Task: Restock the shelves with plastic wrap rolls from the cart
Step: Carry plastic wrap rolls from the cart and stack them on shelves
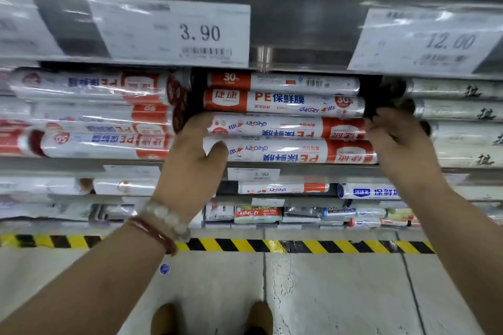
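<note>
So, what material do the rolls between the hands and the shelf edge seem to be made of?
The rolls look wrapped in thin glossy plastic film: light streaks and printed labels show on them. The shelf edge looks like grey painted or brushed metal, flat with a dull sheen, though blur leaves that open.

White and orange plastic wrap rolls (285, 128), yellow-and-black striped floor tape (299, 246), white price tags (177, 32)

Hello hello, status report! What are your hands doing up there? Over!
Left hand and right hand grip the ends of two orange-and-white plastic wrap rolls. Rolls at grey metal shelf edge. Nothing blocking.
</note>
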